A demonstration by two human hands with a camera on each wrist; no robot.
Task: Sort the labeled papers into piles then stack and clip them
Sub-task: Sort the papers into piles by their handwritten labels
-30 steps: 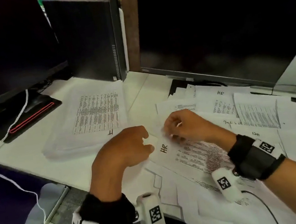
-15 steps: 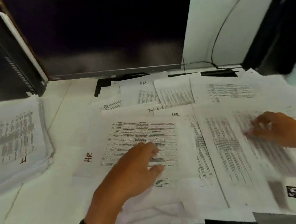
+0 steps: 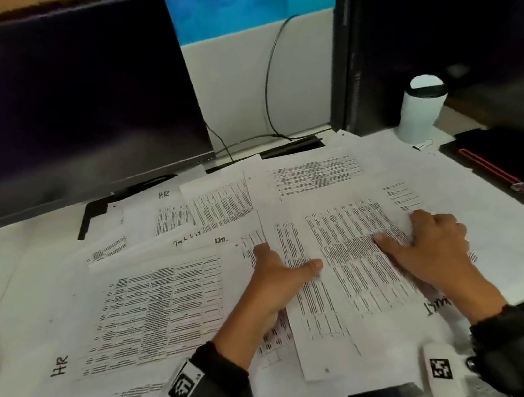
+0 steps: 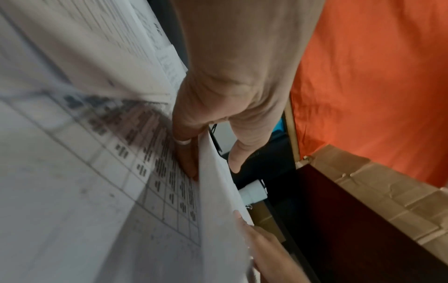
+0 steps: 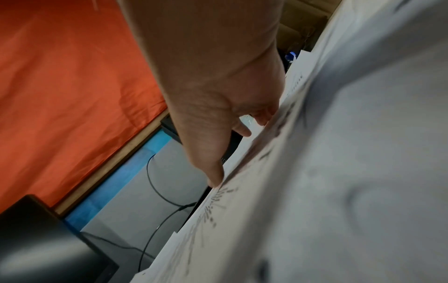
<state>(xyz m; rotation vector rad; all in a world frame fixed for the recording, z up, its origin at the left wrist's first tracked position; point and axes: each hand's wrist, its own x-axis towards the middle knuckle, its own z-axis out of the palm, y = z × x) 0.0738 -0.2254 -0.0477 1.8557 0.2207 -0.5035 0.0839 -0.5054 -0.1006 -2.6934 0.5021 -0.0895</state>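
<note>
- Step judged: sorting, one sheet being picked out; no clipping begun.
- Left hand (image 3: 278, 276) pinched the printed table sheet (image 3: 351, 273), fingers beneath its left edge, thumb on top.
- Right hand (image 3: 429, 245) lay flat, fingers extended, on the same sheet amid loose papers (image 3: 155, 311) on the desk (image 3: 18, 271).
- Next move likely needs its label read, then the matching pile.

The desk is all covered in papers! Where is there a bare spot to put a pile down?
Bare desk shows left of the spread, between the HR sheet and the monitor. A small patch lies by the white cup. The middle, where both hands hold a sheet, is crowded.
</note>
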